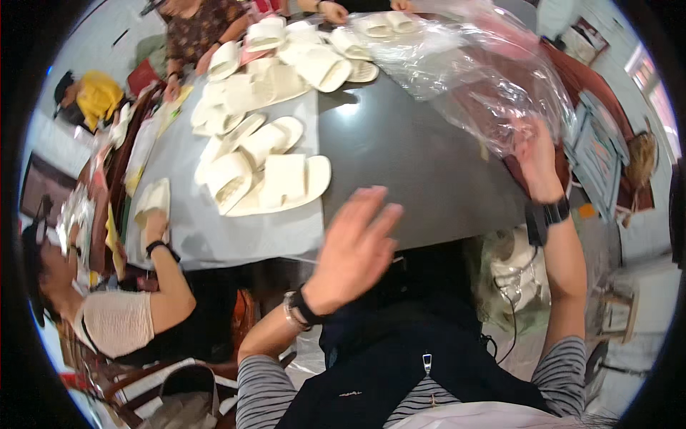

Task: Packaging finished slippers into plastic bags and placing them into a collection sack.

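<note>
My left hand (350,254) hovers over the table's near edge, palm down with its fingers stretched out and a little apart, and holds nothing. Over at the right, my right hand (534,154) has its fingers closed on the edge of a large clear plastic bag (457,86). The bag spreads crumpled across the far right of the table. To the left of it lies a loose pile of cream slide sandals (286,179), the nearest pair being just beyond my left hand. Two more sandals (386,25) show at the bag's far end, and the plastic partly veils them.
The dark grey table (429,186) has a pale sheet (286,239) under the pile. At the left, a co-worker's hand (153,225) touches another sandal (153,200). Other people's hands reach in along the far edge. A white-filled plastic bag (514,264) stands below the table, near my right forearm.
</note>
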{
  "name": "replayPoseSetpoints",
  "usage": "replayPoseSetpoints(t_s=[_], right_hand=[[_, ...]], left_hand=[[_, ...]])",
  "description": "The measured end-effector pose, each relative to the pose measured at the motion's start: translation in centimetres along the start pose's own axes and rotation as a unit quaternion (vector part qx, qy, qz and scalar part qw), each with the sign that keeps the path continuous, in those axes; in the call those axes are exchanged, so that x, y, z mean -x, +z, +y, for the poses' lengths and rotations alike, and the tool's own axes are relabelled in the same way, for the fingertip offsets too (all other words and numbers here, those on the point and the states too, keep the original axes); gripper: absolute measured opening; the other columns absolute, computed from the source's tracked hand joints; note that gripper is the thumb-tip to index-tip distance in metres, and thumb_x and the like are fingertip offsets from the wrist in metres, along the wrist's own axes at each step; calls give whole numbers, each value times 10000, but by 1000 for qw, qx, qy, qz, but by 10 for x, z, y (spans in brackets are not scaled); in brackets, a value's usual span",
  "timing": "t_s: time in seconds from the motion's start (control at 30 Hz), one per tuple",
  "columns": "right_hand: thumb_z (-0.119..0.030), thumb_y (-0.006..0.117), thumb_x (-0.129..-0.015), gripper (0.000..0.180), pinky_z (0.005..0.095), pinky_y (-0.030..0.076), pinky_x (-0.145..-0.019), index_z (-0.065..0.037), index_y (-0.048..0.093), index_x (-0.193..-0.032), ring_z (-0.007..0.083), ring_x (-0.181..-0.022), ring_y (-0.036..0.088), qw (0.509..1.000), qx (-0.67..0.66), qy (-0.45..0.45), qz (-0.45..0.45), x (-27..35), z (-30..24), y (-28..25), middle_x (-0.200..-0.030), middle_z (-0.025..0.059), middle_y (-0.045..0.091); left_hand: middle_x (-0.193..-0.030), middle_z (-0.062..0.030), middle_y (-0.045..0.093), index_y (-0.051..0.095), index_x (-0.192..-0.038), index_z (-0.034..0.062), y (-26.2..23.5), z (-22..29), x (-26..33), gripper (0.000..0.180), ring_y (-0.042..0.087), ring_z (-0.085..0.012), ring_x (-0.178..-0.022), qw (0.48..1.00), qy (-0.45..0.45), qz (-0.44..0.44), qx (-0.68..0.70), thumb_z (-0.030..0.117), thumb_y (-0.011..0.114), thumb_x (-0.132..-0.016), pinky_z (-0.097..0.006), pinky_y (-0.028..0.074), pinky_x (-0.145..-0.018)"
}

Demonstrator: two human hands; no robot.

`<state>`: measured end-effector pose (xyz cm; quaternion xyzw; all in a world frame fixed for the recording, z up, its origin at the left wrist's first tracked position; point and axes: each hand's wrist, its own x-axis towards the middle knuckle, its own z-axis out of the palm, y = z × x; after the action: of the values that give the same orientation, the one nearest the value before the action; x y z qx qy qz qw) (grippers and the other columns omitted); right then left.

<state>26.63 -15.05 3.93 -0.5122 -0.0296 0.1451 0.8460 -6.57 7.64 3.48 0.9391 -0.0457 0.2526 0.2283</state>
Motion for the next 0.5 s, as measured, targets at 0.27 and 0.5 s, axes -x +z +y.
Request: replayPoseSetpoints(t_s=[0.27,0.5], right_hand=[[-327,498,-994,241,294,516,-733,-103,586,-1007,167,-888,630,951,8,284,-124,110,95,34,-1129,114,684],[-390,533,-985,383,373,479,-888,-103,614,-1225,211,-1013,623,850,201,438,-212,126,49,92,-1073,76,673]], left_hand=[[-1623,-216,196,560,-1375,191,77,17,-27,604,139,-502,-1493,998,38,-11,49,240,780,-814,-675,276,-1122],[-1531,-207,375,566,-1338,106,117,-53,7,565,348,-453,-1413,999,26,-9,44,257,755,-828,-520,389,-1117]])
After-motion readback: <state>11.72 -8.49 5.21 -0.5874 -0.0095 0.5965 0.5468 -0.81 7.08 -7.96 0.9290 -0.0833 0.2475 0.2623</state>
